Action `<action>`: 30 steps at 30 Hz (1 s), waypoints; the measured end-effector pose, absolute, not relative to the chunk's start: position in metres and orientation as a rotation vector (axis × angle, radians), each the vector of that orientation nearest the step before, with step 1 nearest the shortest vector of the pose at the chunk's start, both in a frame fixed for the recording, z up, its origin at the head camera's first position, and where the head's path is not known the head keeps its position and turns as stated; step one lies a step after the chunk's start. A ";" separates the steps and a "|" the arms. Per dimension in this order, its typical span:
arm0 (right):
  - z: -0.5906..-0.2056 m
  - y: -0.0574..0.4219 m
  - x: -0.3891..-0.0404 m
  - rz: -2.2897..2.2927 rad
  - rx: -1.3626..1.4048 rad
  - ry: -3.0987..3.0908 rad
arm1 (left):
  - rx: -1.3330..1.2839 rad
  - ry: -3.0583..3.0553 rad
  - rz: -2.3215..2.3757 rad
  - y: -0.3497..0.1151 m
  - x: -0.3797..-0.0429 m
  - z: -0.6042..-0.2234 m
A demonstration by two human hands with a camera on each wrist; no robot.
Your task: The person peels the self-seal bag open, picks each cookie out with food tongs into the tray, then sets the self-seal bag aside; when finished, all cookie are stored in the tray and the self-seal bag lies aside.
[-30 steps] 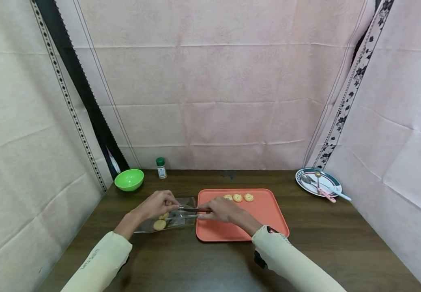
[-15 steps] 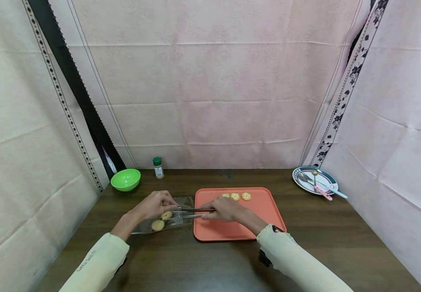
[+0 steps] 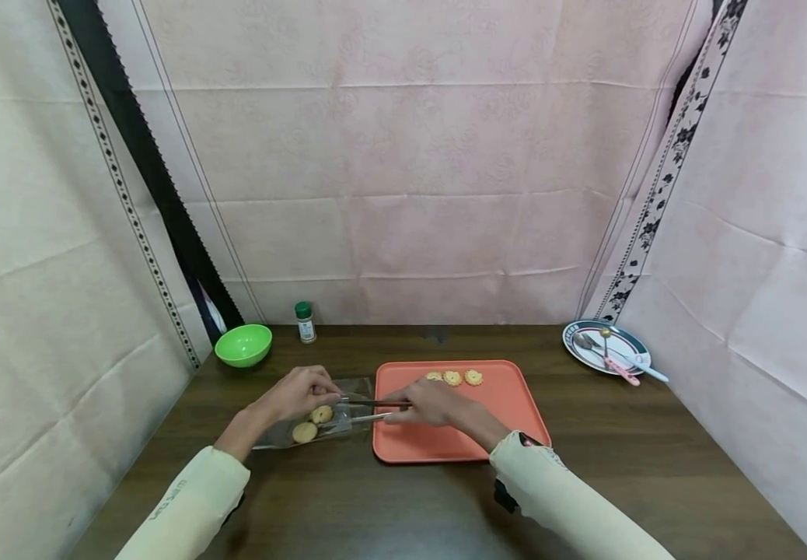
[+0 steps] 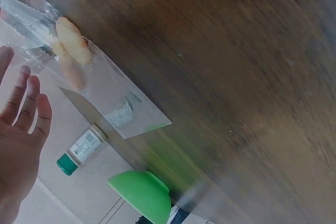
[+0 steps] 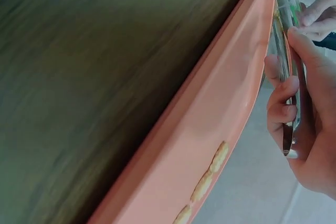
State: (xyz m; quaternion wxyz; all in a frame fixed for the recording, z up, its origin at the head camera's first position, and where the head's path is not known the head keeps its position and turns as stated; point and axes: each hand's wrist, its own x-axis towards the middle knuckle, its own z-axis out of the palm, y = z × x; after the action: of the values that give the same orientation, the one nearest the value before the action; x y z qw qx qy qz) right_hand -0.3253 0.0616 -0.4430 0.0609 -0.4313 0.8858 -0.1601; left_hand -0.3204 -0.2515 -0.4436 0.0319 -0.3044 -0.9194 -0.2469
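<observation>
In the head view my left hand [image 3: 300, 391] pinches the upper edge of a clear plastic bag [image 3: 277, 437] near its mouth. Pale round cookies [image 3: 305, 432] lie inside the bag, two of them plainly showing. My right hand [image 3: 433, 402] grips metal tongs [image 3: 370, 418], their arms apart and their tips reaching left into the bag's mouth. The right wrist view shows fingers curled round the tongs [image 5: 287, 139]. Seen from the left wrist, the bag [image 4: 113, 85] slants past the fingertips with cookies [image 4: 72, 40] in its upper part.
A coral tray [image 3: 431, 447] sits under my right hand, with a row of cookies [image 3: 452, 378] along its far side. A green bowl [image 3: 244, 346] and a green-capped shaker [image 3: 305, 323] stand at the back left. At the back right, a plate [image 3: 578, 354] holds utensils.
My right hand has shifted slightly right with the tongs, drawing them back a little. More of the upper cookie in the bag shows. My left hand keeps its place at the bag.
</observation>
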 end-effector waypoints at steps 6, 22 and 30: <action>-0.444 0.057 -0.323 -0.497 -1.346 2.688 | -0.945 -2.826 -0.767 -0.251 -0.320 -0.444; -0.442 0.084 -0.323 -0.502 -1.258 2.680 | -0.930 -2.840 -0.770 -0.253 -0.320 -0.445; -0.440 0.079 -0.321 -0.563 -1.332 2.649 | -0.944 -2.831 -0.774 -0.251 -0.320 -0.444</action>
State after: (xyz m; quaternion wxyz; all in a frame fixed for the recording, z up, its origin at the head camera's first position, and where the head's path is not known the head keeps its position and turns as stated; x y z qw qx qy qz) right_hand -0.3212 0.0789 -0.4401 0.0618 -0.4406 0.8761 -0.1861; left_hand -0.3202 -0.2507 -0.4436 0.0294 -0.3062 -0.9178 -0.2510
